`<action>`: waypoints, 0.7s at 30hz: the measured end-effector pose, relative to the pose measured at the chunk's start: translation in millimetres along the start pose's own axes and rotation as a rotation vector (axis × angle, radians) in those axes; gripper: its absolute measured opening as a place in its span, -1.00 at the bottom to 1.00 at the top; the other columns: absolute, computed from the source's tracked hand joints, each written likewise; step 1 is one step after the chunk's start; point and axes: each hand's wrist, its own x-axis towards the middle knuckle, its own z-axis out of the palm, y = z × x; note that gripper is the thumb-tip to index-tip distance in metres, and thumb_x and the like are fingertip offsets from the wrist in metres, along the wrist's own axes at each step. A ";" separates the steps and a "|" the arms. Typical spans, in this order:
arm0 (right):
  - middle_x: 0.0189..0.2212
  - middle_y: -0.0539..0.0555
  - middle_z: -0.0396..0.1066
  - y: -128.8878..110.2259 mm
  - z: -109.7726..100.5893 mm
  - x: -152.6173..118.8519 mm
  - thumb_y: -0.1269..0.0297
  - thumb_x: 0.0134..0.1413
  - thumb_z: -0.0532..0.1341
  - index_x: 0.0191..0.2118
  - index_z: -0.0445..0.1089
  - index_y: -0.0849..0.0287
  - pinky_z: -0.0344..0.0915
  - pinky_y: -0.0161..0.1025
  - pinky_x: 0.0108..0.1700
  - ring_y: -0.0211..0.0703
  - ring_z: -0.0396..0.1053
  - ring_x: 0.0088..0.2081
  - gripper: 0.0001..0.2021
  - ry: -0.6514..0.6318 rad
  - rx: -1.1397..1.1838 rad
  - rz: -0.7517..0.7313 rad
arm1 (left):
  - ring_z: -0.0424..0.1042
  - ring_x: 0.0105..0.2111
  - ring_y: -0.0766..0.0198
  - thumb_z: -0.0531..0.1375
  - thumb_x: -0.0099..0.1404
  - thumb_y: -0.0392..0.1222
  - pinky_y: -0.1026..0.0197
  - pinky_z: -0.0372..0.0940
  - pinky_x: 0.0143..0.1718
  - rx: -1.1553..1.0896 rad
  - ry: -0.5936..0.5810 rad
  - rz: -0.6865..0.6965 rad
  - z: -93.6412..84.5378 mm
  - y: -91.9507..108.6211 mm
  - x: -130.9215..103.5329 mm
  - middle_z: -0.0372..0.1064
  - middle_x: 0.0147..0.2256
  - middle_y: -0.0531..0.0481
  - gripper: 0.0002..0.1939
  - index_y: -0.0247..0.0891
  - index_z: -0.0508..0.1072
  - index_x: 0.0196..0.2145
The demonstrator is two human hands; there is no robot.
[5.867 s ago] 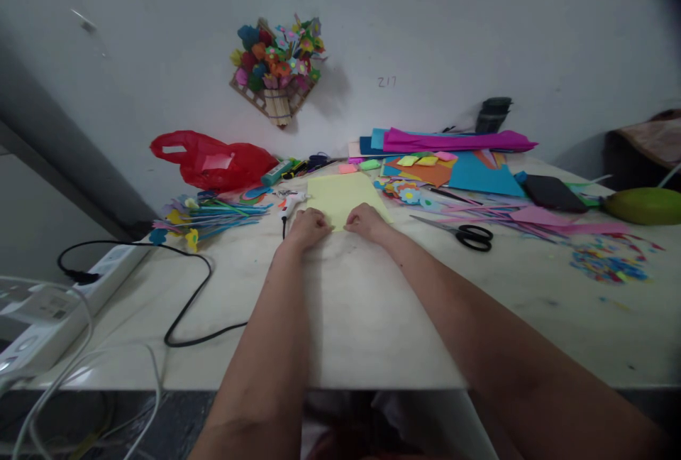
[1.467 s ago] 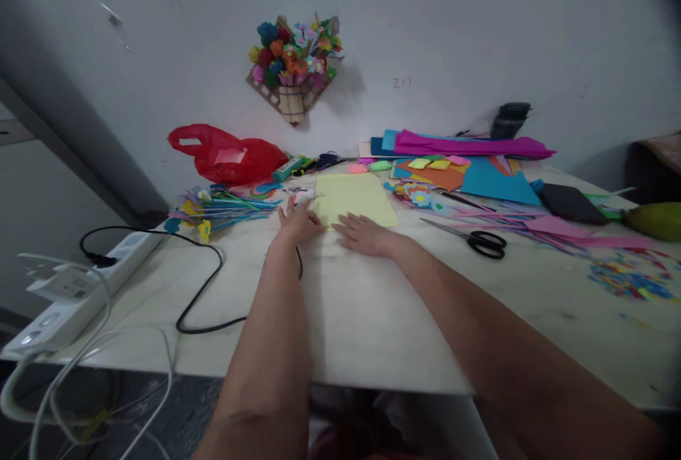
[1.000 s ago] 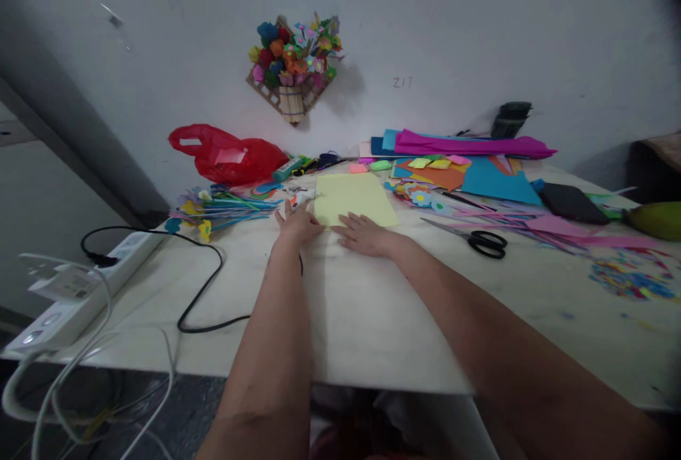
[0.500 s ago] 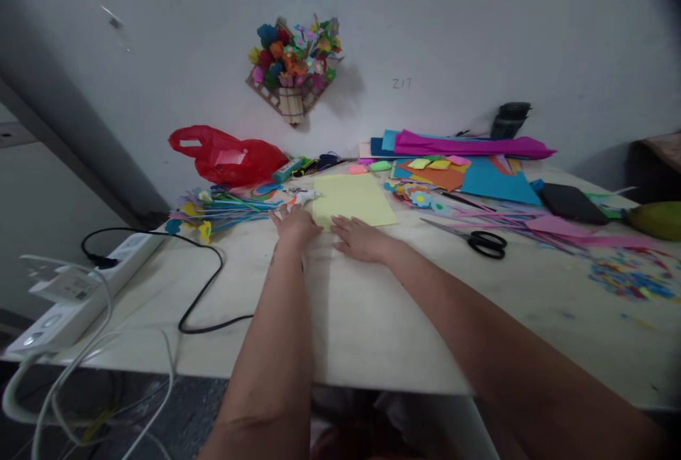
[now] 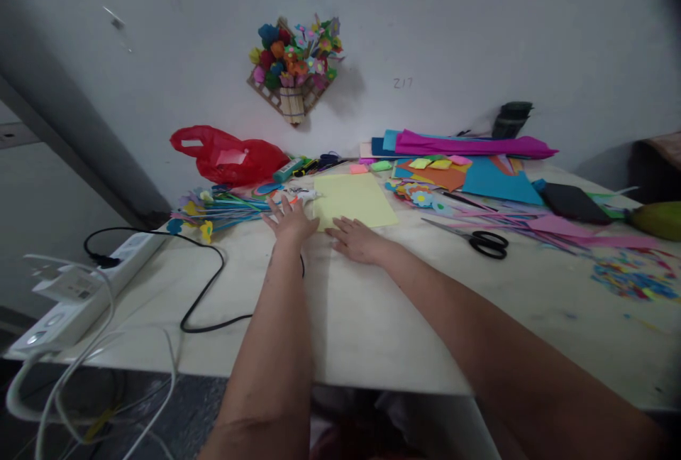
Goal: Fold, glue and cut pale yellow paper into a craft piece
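Watching from my end of the feed. Yellow sheet (image 5: 354, 201) lies flat on the table (image 5: 383, 325), squarely ahead of the wearer, near edge facing the body; I take that to be so both hands reach it equally.

Left hand (image 5: 291, 224): palm down, fingers spread wide, thumb by the sheet's near left corner. Nothing pinched. Right hand (image 5: 357, 238): laid low, fingers slightly parted, fingertips at the near edge; I cannot tell how hard they press. I read the pair as steadying the paper or smoothing its edge.

Glue gun (image 5: 304, 195) sits just beyond the left fingertips, nozzle towards the sheet's left side; contact unclear to me. Scissors (image 5: 486, 244) rest right of the sheet, handles towards the right arm, handy for that side, I judge. Stemmed paper flowers (image 5: 205, 231) lie bunched at left, probably kept out of the working space.
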 end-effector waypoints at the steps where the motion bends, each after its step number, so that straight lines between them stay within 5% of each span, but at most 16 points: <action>1: 0.27 0.10 -0.23 -0.3 0.9 0.7 0.10 0.21 -0.17 0.24 -0.02 0.13 -0.21 -0.01 0.21 0.01 -0.27 0.27 -0.48 0.007 0.003 0.006 | -0.72 0.19 -0.14 0.06 0.05 0.19 -0.33 -0.52 0.11 0.007 0.008 0.015 0.5 1.6 -1.2 -0.47 0.29 -0.03 -0.20 -0.08 -0.02 0.21; 15: 0.28 0.10 -0.23 -7.0 5.2 0.8 0.00 0.20 -0.21 0.25 -0.05 0.05 -0.26 0.01 0.20 0.05 -0.28 0.27 -0.45 0.036 -0.006 0.066 | -0.70 0.20 -0.09 0.03 0.10 0.14 -0.31 -0.55 0.10 0.027 -0.111 0.032 9.5 -1.3 0.1 -0.46 0.29 0.00 -0.26 -0.02 -0.04 0.22; 21: 0.27 0.09 -0.18 -13.7 3.8 1.6 -0.01 0.19 -0.22 0.22 0.03 -0.01 -0.21 0.10 0.17 0.10 -0.22 0.25 -0.47 0.062 0.001 0.093 | -0.67 0.21 -0.08 -0.11 0.24 0.01 -0.29 -0.52 0.12 -0.064 0.052 -0.065 -2.3 0.1 -6.2 -0.37 0.28 -0.05 -0.42 -0.11 0.01 0.21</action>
